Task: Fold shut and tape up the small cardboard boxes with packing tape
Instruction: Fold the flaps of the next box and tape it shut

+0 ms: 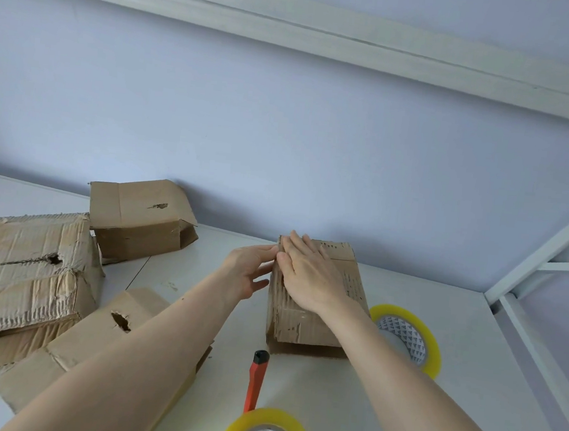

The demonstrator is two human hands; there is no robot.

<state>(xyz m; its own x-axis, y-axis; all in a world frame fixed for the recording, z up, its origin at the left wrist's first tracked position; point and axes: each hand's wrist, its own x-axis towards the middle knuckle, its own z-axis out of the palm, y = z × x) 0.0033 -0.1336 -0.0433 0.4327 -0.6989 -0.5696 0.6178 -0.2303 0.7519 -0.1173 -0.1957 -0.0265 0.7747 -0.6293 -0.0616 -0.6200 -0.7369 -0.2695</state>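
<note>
At the far left we see a large crumpled box [20,271] lying on the white table [453,350], its torn top pierced by a ragged hole. Behind it, against the pale wall, sits a smaller box [138,219] with one end flap hanging open. Nearer us, a flattened box [93,339] lies partly under our left forearm. Our left hand [245,272] reaches to the left side of the small cardboard box [304,323] at the centre of the table; its fingers are nearly straight, the tips touching the box's upper left edge, gripping nothing. Our right hand [309,274] lies flat on top of that box, fingers straight and together, pressing the flaps down. In front of the box, an orange-handled cutter [256,379] rests on the table, pointing towards us. Below it, at the bottom edge, is a yellow tape roll [268,427], cut off by the frame. A second yellow tape roll [417,333] stands just to the right of the box, partly hidden by our right forearm.
</note>
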